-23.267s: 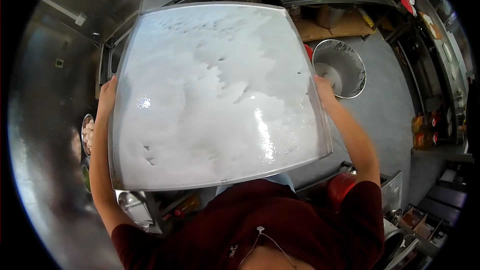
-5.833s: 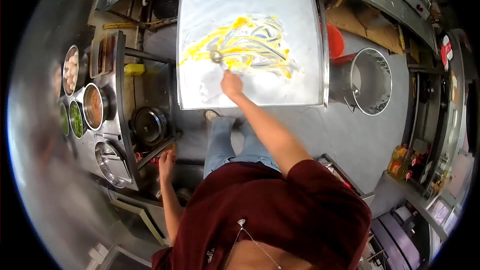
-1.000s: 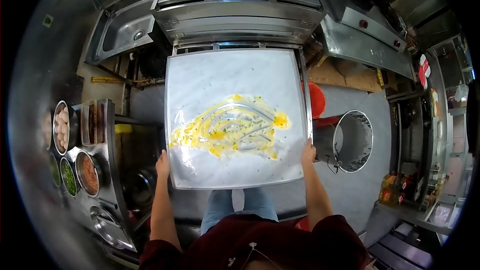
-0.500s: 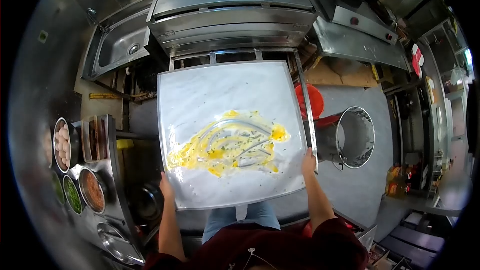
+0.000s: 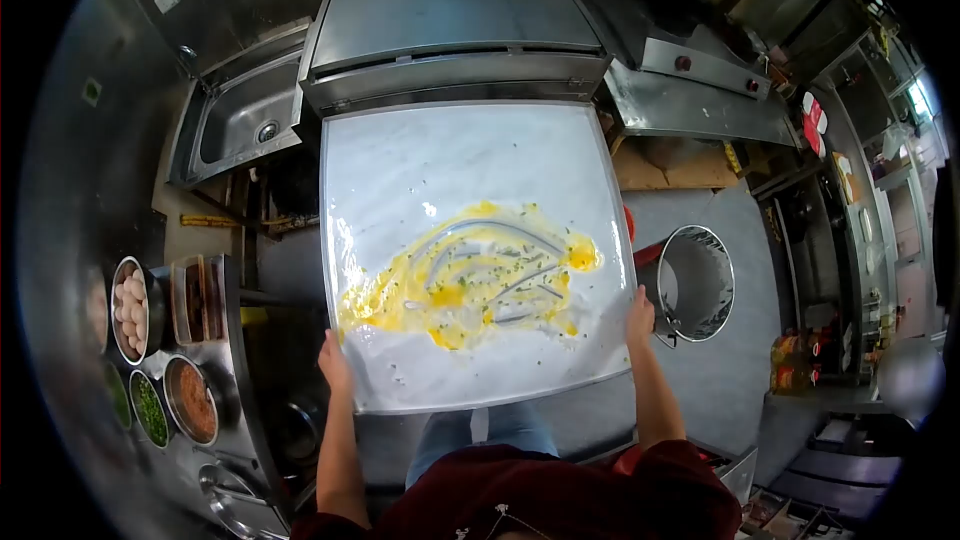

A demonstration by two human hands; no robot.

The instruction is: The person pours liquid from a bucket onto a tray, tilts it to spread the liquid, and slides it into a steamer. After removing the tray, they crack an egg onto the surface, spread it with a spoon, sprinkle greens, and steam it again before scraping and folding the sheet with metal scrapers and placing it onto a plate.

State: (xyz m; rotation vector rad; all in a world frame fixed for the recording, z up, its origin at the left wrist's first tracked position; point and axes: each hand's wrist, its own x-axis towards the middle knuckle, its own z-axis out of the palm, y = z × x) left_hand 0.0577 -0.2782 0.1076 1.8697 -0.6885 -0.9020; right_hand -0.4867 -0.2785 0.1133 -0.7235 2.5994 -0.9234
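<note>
A large square metal tray point(image 5: 470, 125) with a thin rim is held level in front of my body. White liquid batter point(image 5: 440, 155) covers its bottom. Streaked yellow egg point(image 5: 445, 295) and green chopped bits lie across the middle and lower part of the batter. My left hand point(image 5: 334, 360) is closed on the tray's left edge near the front corner. On the opposite edge my right hand point(image 5: 641, 318) grips the tray. The fingers of both hands are partly hidden beneath the rim. The tray's far edge meets the front of a steel cabinet point(image 5: 455, 70).
To the left, a steel counter holds a bowl of eggs point(image 5: 130, 312), a bowl of chopped greens point(image 5: 150, 410) and a bowl of minced meat point(image 5: 192, 400). Behind it is a sink point(image 5: 250, 120). A metal bucket point(image 5: 697, 283) stands right of the tray, near a stove point(image 5: 690, 105).
The tray has moved forward against the cabinet and straightened, covering the rails seen before. Both hands still hold it, and the egg has spread slightly.
</note>
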